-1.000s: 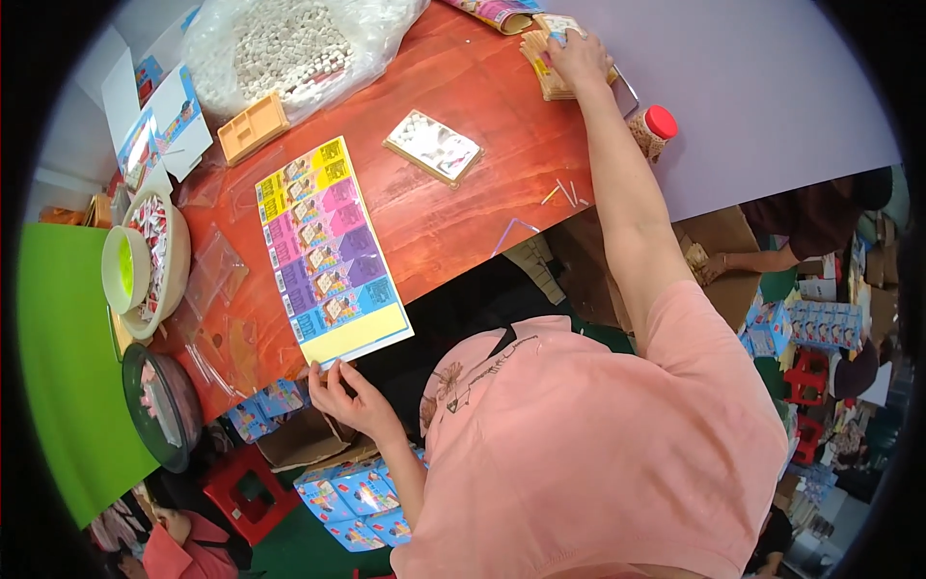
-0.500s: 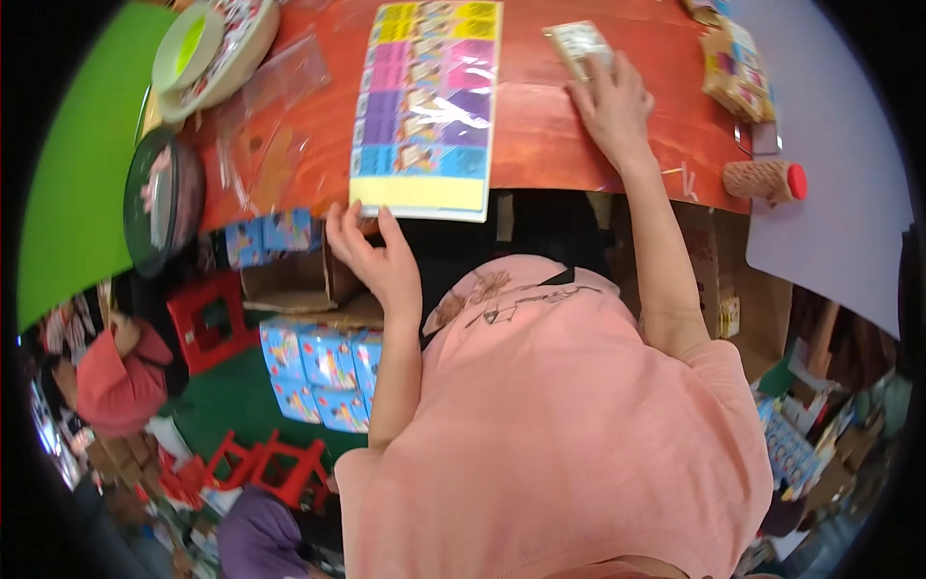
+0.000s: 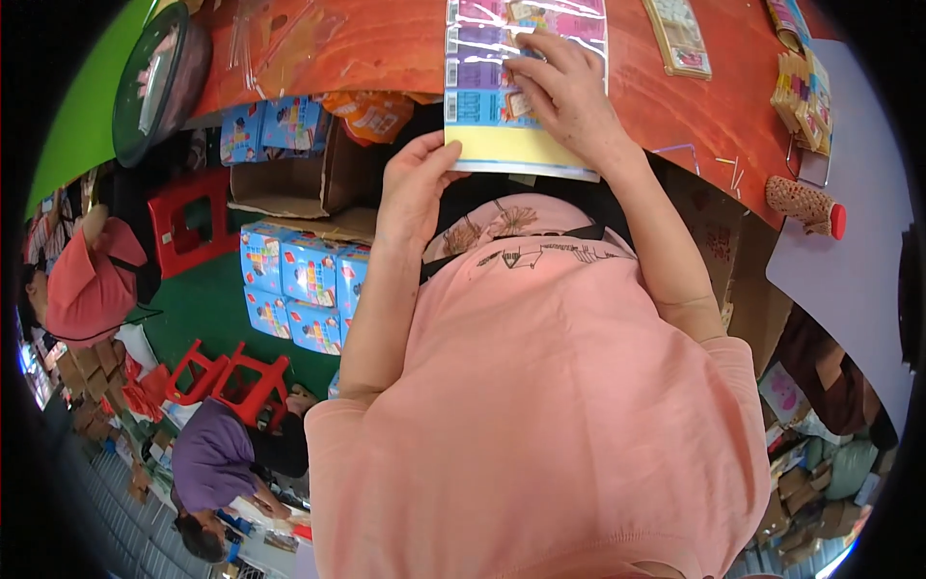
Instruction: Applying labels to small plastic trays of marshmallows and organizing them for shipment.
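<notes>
A glossy printed sheet point(image 3: 521, 142) with pink, purple, blue and pale yellow bands lies on the red table, its near end reaching the front edge. At its near left corner, my left hand point(image 3: 415, 183) is closed with the thumb on top; its other fingers are partly hidden. My right hand point(image 3: 574, 101) rests over the sheet's right half, fingers apart and stretched across the coloured bands. To the right of the sheet lies a narrow bundle of small printed cards point(image 3: 679, 37), touched by neither hand.
A dark green bowl point(image 3: 135, 87) and clear plastic sleeves point(image 3: 275, 43) are at left. Card bundles point(image 3: 805, 101) and a woven-covered jar with a red lid point(image 3: 805, 207) stand at right. Below are a cardboard box point(image 3: 338, 179), blue boxes point(image 3: 309, 275) and red stools point(image 3: 251, 381). Other people are at left.
My right hand has left the small card bundle and come over the printed sheet. My left thumb now lies on the sheet's corner. The whole view has shifted.
</notes>
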`<state>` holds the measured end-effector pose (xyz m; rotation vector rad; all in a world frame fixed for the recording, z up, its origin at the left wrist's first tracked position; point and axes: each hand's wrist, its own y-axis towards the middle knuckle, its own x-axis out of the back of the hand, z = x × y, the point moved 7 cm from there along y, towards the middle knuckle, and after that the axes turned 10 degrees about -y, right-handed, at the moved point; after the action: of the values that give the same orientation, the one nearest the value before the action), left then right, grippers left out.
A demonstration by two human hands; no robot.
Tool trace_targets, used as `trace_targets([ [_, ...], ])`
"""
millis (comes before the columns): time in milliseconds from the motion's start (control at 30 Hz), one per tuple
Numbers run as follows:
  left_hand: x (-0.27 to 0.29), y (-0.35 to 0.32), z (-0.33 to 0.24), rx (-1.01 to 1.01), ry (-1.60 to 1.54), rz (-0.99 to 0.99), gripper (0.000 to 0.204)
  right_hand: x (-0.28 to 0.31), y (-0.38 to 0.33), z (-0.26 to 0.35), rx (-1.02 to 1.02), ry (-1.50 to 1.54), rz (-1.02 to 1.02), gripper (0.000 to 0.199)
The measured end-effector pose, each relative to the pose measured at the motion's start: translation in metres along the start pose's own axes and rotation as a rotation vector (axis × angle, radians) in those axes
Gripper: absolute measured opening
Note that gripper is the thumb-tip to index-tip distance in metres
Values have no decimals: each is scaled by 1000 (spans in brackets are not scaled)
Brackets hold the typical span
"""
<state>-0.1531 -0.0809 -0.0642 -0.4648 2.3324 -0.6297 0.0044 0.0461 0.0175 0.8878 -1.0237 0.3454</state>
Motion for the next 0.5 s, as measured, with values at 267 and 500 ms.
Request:
trace_targets([
  [267, -4, 7, -6, -71, -80, -31, 26, -3, 9, 36, 54, 97, 19, 16],
  [500, -16, 6, -13, -114, -50, -59, 24, -17, 15, 60, 28, 100, 134, 11],
])
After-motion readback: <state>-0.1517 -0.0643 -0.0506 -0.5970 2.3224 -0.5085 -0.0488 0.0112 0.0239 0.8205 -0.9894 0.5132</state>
